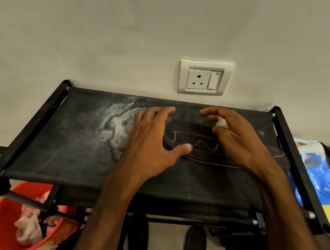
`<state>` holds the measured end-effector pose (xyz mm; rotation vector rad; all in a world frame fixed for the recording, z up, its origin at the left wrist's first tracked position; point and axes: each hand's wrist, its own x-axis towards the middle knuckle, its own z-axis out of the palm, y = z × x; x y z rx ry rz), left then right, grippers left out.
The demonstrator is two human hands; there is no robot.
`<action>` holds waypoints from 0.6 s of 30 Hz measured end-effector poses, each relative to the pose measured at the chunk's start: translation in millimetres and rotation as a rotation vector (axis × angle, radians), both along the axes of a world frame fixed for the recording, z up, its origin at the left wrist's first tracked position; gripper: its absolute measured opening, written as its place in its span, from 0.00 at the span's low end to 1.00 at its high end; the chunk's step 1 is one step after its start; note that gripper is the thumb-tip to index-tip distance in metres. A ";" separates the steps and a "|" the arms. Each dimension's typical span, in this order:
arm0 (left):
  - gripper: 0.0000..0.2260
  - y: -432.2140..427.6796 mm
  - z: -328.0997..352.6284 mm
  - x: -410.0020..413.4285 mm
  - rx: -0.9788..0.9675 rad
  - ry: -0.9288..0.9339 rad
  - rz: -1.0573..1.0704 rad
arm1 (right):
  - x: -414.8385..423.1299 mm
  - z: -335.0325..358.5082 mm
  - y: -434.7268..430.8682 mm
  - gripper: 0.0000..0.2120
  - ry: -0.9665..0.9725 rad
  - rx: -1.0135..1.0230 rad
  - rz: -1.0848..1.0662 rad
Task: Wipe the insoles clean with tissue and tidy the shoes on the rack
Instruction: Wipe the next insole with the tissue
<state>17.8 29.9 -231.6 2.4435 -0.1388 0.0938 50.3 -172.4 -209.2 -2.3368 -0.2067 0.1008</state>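
Loosely curled right hand [236,139] around tissue [221,123]

Readable text: none that you could make out in full.
Blue crinkled plastic bag [316,167], at your far right: a few pale letters on a dark patch at the picture's edge, cut off and too blurred to read.
Black flat insole [200,139], under your hands: a pale wavy line along its length, a mark rather than letters.
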 end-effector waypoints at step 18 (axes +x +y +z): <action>0.44 18.9 -2.8 -4.0 0.071 0.104 -0.137 | -3.9 2.2 12.4 0.15 -0.080 0.054 0.065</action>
